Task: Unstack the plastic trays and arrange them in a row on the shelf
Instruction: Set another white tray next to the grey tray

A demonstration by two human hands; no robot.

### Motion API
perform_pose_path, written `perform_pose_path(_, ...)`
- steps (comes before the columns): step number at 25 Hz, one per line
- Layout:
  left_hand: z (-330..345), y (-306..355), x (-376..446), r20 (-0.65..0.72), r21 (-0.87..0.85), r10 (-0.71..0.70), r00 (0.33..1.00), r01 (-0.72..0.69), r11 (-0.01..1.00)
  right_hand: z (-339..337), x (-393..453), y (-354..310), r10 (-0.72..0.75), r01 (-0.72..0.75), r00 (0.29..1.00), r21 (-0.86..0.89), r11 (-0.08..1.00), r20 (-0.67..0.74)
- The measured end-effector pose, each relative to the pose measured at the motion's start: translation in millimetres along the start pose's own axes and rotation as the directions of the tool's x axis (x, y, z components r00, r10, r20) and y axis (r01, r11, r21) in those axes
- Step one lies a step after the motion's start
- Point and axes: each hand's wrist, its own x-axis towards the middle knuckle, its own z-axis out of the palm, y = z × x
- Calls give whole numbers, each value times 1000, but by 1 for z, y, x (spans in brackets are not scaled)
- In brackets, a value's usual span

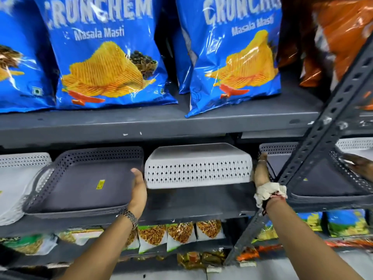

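Both hands are gripping a white tray [198, 168] by its short ends, holding it just above the middle shelf [193, 201]. The tray is turned upside down, flat base uppermost, perforated side wall facing the camera; its lower edge is sitting clear of the shelf surface, with shadow showing beneath.

The left hand [138, 187] is pressing flat against the tray's left end, thumb up along the corner, fingers hidden behind the wall. A metal watch [129, 216] is sitting on that wrist. The right hand [261, 172] is clamping the right end, thumb raised along the edge; a white cloth wrap [269, 191] is bunched around the wrist.

Just left of the held tray, a grey tray [80, 190] is lying open side up on the same shelf, a yellow sticker [100, 184] on its floor. Further left, a stack of white trays [14, 184] is resting at the frame edge. To the right, beyond a slanting perforated metal upright [323, 146], another dark grey tray [321, 186] is lying on the shelf, with a second white tray [355, 146] behind it.

On the shelf above, blue crisp bags [105, 57] are standing in a row, with orange bags [341, 37] at far right. Snack packets [179, 233] are lining the shelf below.
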Motion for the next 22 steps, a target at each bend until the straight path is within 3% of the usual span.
perform_pose_path(2, -2, 11, -5, -67, -25, 145, 987, -146, 989, -6, 5, -10, -68, 71, 997, -106, 992, 27)
perform_pose_path(5, -6, 20, -8, -39, -54, 339, 940, -340, 939, -13, -7, -30, 0, -18, 993, 154, 988, 116)
perform_pose_path(10, -14, 16, -1, 35, -66, 432, 901, -429, 901, -11, -12, -20, -152, 134, 979, 132, 982, 135)
perform_pose_path(13, -18, 11, 2, 87, 1, 425, 901, -427, 904, -6, -6, -4, -167, 173, 967, -11, 985, 194)
perform_pose_path(17, -24, -13, 12, 117, 281, 275, 954, -297, 913, -1, 5, 29, -110, 163, 971, -252, 954, 211)
perform_pose_path(22, -23, -15, 16, 149, 390, 214, 965, -256, 884, 1, 21, 53, -127, 201, 966, -342, 918, 227)
